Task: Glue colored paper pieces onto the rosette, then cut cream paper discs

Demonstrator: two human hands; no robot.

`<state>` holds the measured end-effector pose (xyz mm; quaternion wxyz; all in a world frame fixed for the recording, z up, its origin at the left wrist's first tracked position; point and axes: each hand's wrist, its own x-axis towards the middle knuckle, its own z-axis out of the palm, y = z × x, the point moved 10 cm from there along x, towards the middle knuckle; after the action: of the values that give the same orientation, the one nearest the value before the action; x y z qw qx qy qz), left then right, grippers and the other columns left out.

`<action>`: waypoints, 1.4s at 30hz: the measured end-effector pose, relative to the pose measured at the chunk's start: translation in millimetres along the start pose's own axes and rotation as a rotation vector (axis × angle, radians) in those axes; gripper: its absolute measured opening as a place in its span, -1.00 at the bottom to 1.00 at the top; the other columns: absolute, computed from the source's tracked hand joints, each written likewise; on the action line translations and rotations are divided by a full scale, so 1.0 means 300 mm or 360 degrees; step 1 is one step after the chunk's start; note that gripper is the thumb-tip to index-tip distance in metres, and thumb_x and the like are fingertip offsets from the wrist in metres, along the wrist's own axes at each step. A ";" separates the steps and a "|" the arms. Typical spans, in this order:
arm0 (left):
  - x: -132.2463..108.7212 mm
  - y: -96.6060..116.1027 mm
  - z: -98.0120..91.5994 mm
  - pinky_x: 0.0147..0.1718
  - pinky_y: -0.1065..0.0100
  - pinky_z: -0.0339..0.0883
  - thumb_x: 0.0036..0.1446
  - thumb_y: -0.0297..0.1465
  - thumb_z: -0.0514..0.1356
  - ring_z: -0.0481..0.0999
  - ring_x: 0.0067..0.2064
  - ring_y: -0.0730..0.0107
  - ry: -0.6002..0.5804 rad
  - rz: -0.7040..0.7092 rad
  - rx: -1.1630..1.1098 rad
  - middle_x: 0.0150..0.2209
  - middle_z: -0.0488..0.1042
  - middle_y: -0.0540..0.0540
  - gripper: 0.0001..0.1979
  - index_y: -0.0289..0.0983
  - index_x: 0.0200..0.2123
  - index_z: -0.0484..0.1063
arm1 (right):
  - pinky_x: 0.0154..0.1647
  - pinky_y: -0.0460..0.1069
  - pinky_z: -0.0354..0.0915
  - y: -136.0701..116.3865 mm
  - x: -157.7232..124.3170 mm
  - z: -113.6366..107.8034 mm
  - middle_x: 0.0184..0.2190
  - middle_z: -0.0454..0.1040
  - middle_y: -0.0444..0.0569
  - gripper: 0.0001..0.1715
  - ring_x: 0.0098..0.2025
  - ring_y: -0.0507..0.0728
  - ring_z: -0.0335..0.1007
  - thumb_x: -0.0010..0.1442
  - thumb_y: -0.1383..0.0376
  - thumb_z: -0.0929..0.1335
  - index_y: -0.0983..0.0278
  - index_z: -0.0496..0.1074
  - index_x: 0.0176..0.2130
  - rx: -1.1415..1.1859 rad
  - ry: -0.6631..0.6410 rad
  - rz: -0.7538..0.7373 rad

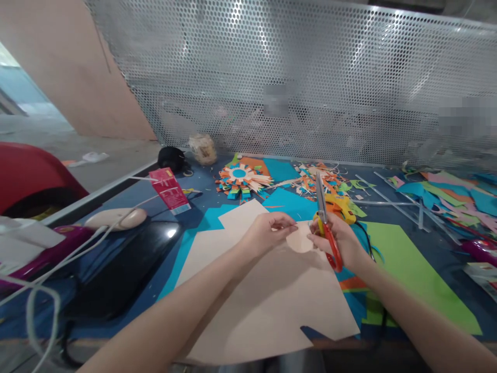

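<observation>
My left hand (272,231) pinches the left edge of a small, rounded piece of pale peach paper (300,240). On the other side of that piece is my right hand (334,238), closed around scissors (333,247) with red and yellow handles; its fingertips also touch the paper. The scissor blades point up and away from me. Beneath both hands lies a large pale peach sheet (267,305) with a notch in its lower right edge. Blue sheets (212,217) show under it, and a green sheet (411,269) is at the right.
A layered paper flower (239,175) and shredded scraps (320,181) lie behind the hands. A yellow glue gun (339,207) is by my right hand. At left are a black tray-like object (124,274), a pink box (170,190) and white cables (58,295). A perforated metal panel (310,77) stands behind.
</observation>
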<state>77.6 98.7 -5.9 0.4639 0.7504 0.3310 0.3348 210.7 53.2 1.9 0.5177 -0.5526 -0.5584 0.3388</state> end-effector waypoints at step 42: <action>0.113 -0.056 -0.028 -0.21 0.21 0.32 0.13 -0.14 0.02 0.46 -0.20 0.13 -0.0021 0.0045 0.1429 -0.17 0.44 -0.27 -0.59 -0.36 -0.17 0.37 | -0.79 -0.16 0.07 0.055 0.080 -0.136 -0.66 0.27 -0.33 -0.57 -0.74 -0.10 0.13 -0.27 0.21 0.48 0.22 0.19 -0.48 0.0388 0.0336 0.0133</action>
<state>86.5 136.1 -11.7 0.0897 0.8840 0.4301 0.1595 257.6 71.2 0.6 0.6221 -0.5410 -0.4322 0.3654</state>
